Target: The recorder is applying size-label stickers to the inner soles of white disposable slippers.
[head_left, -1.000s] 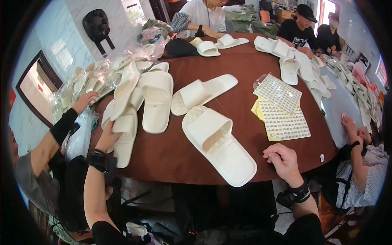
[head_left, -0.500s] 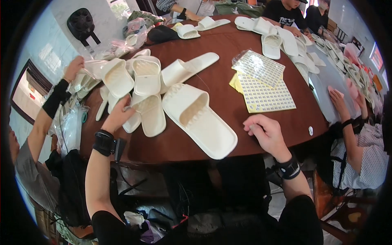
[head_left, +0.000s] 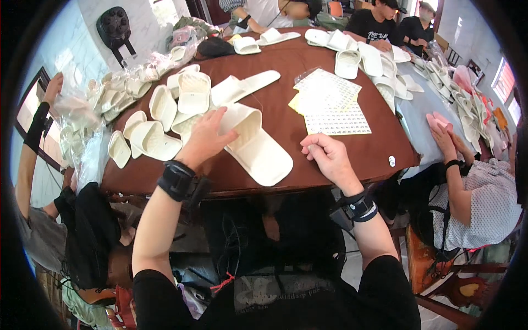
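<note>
While the left hand (head_left: 204,138) covers its strap, the white slipper (head_left: 258,148) lies flat.

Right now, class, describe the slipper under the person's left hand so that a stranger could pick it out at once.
Start at the round brown table and go to its near edge, between the person's two hands. There lies a big cream slipper, toe toward the edge, with the left hand resting on its strap. It lies alone and looks larger than the slippers heaped to its left.
</note>
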Action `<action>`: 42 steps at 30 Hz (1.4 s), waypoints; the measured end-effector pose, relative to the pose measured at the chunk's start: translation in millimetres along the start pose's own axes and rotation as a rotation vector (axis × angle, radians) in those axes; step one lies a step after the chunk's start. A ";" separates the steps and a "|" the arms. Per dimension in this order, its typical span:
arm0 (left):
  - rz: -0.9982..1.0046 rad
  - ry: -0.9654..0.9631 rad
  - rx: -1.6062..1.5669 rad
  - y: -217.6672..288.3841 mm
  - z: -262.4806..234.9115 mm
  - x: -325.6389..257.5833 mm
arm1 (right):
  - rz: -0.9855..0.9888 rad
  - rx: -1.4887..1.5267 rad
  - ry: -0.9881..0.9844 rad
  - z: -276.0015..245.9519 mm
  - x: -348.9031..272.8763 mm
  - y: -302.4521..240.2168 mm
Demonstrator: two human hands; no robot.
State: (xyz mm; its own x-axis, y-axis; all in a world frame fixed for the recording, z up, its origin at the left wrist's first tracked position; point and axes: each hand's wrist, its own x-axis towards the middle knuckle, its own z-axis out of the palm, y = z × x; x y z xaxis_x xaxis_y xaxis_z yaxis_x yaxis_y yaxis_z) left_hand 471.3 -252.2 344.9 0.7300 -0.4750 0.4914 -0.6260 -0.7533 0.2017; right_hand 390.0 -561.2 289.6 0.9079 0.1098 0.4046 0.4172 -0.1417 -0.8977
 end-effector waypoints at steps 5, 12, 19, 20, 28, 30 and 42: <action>-0.263 -0.115 -0.166 -15.0 22.4 12.4 | -0.002 0.006 -0.006 3.2 -3.1 -6.8; -0.426 0.127 -0.657 21.1 -14.7 10.4 | -0.010 0.002 0.004 -3.3 -1.1 -8.7; -0.343 0.158 -0.676 29.9 -49.1 -14.0 | -0.010 -0.027 -0.003 -1.3 -0.8 -3.5; -0.348 0.159 -0.675 29.4 -48.7 -21.1 | -0.016 -0.004 0.017 -0.4 -1.2 -4.5; -0.225 0.246 -0.088 31.9 -54.3 -61.8 | 0.040 0.264 0.100 -6.7 10.0 -4.2; -0.226 0.297 -0.089 24.0 -57.8 -70.6 | 0.035 0.254 0.052 -4.3 23.7 -13.2; -0.263 0.173 -0.003 16.3 -34.5 -90.6 | -0.040 -0.896 -0.441 -0.6 105.1 -7.3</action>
State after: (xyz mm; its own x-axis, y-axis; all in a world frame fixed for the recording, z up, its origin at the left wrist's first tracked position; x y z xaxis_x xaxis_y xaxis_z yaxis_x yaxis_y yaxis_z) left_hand 385.5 -205.7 332.8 0.8094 -0.1793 0.5592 -0.4229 -0.8387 0.3432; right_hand 482.4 -549.2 338.8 0.8716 0.4606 0.1678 0.4895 -0.7995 -0.3481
